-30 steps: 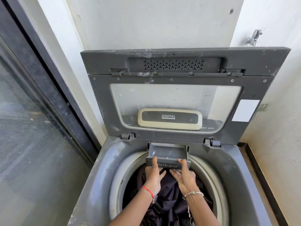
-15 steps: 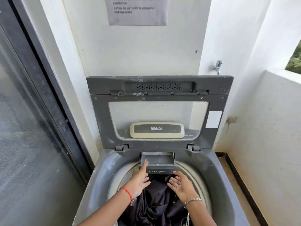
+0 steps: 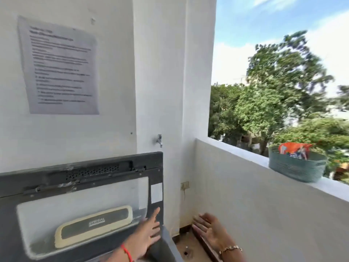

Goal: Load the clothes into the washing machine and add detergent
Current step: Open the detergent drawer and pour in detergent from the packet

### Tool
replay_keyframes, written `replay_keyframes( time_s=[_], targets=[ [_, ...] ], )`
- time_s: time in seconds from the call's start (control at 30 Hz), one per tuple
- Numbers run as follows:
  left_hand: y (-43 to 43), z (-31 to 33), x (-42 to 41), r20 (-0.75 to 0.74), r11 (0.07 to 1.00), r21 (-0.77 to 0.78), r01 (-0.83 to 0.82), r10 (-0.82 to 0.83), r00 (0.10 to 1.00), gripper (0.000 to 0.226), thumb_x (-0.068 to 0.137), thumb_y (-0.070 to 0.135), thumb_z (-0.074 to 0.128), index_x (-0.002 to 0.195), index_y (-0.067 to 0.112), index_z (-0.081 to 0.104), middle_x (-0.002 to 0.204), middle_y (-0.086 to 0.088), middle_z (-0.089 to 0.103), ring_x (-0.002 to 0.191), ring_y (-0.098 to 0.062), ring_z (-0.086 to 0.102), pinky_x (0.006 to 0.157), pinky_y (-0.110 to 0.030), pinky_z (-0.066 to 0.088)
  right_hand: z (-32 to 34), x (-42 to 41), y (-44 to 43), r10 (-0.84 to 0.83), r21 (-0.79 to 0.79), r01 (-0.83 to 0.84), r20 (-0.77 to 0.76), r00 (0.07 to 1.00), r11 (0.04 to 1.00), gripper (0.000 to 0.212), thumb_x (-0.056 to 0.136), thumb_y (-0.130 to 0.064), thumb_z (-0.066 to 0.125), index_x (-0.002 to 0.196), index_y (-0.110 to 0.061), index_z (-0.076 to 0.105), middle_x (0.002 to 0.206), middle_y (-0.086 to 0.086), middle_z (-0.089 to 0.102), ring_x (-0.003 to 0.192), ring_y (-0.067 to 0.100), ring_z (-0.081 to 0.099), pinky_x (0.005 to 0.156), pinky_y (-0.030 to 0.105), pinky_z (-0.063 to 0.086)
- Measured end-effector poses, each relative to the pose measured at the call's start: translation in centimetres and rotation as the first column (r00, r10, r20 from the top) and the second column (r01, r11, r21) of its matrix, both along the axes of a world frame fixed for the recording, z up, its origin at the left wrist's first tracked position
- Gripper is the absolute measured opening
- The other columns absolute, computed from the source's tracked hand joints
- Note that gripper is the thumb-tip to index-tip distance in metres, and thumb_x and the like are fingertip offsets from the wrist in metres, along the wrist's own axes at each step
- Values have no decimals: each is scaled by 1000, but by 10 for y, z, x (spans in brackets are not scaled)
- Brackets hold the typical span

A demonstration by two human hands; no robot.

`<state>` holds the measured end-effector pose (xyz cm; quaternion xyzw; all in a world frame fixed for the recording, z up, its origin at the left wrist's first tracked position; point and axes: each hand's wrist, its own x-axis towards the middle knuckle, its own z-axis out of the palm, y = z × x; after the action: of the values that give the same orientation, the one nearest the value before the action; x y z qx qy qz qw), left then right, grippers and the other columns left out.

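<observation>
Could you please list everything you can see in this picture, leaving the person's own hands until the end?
printed notice: one, white with blurred text, on the wall upper left
tap: one, metal, on the wall above the lid's right corner
washing machine lid: one, dark grey, raised, lower left
panel: one, cream and black, on the lid's window
sticker: one, white, right side of the lid
wall socket: one, pale, right of the lid
ledge: one, white, right
tub: one, green, on the ledge
packet: one, orange, in the tub
trees: several, green, beyond the ledge
left hand: one, red wrist thread, fingers spread, by the lid's lower right corner
right hand: one, chain bracelet, open, empty
</observation>
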<state>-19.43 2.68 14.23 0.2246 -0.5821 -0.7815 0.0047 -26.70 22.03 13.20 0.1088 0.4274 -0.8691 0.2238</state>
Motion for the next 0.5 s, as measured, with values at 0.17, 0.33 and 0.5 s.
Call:
replay_keyframes(
  time_s=[0.17,0.33,0.5],
  targets=[
    [90,52,-64,-190,981,-20,192,-192,963,73,84,35,62,143,6,31,146,-22,33,136,-33,34,110,-43,30,63,-41,103,-188,-17,188,-163,969,982,14,89,-2,46,79,4,54,65,19,68,53,24,68,47,31,57],
    [189,85,-135,-280,943,-7,334,-323,904,63,89,31,58,142,9,31,148,-19,32,138,-27,32,108,-41,32,102,-80,206,-339,32,360,-266,902,932,11,88,-2,48,79,0,54,63,15,67,53,21,68,49,29,58],
    [288,115,-220,-348,891,-30,453,-434,831,68,90,36,56,144,6,27,150,-18,29,140,-25,28,112,-41,29,128,-137,300,-444,163,530,-375,814,832,12,89,-2,50,79,0,55,81,17,61,73,24,61,57,27,57]
  ],
)
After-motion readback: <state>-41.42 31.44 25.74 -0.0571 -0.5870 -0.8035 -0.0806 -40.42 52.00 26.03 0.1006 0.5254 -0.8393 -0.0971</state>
